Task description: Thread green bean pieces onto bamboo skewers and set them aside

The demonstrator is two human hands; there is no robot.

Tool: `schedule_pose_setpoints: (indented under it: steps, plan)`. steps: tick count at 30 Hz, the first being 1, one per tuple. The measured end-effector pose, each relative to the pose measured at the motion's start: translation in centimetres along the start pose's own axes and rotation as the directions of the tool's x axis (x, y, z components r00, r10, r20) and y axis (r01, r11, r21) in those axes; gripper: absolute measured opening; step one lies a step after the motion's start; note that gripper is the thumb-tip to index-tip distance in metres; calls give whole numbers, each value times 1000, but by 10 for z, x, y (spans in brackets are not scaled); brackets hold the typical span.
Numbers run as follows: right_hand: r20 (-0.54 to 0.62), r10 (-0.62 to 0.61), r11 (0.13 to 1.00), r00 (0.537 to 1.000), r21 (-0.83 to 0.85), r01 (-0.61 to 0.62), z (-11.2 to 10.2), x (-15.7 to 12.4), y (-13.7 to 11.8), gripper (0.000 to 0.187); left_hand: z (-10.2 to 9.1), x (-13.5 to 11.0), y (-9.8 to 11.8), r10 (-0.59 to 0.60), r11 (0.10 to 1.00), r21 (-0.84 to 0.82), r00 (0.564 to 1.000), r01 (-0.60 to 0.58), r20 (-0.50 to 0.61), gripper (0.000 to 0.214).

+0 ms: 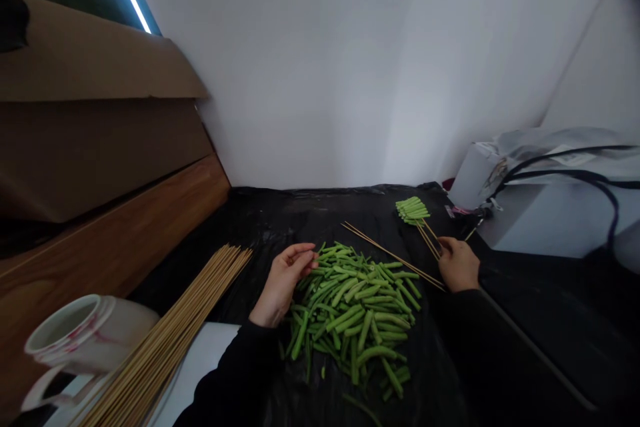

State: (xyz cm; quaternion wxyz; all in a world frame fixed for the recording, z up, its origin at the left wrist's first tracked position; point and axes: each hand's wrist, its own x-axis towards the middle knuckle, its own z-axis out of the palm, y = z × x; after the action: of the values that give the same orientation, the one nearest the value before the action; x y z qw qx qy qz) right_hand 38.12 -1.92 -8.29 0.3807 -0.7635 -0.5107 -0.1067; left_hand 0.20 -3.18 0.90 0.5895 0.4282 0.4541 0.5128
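Here we are at the counter, and a white wall [345,67] rises well beyond both hands. A black plastic sheet [320,220] covers the counter, spreading out under the hands. Out past the left hand, large brown cardboard sheets [95,80] lean above a wooden board [110,233]. Far beyond the right hand sits a white box [515,207] with a black cable [565,173] looped across it. Left of the left hand lies a long bundle of bamboo skewers [175,327], and beyond it a white mug with red marks [65,340]. Now the centre of the action: a heap of cut green beans [355,320] sits between the 2 hands, right against the left hand's fingertips. These pieces look light, firm and a little slick, so take each one by its middle.

The left hand [283,280] is narrow, fingers curled at the heap's edge, though I can't tell if it has a bean. The right hand [459,265] is closed around the lower ends of the loaded skewers [425,233], with bean pieces [413,210] packed at their far end. These sticks are thin, light and fairly stiff, so hold them low. A loose skewer [390,255] runs just beside that hand.
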Motion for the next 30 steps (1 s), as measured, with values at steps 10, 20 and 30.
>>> schedule_pose_setpoints:
  steps: [10, 20, 30]
  plan:
    - [18, -210, 976, 978, -48, 211, -16, -8, -25, 28, -6, 5, 3, 125, 953, 276, 992, -122, 9, 29]
    - [273, -427, 896, 862, -2, 445, -12, -40, -71, 22, -38, 12, 3, 176, 438, 892, 984, -109, 34, 19]
    - [368, -373, 913, 852, -18, 408, -10, -40, -69, 22, -42, 7, 4, 5, 227, 974, 1000, -17, 17, 13]
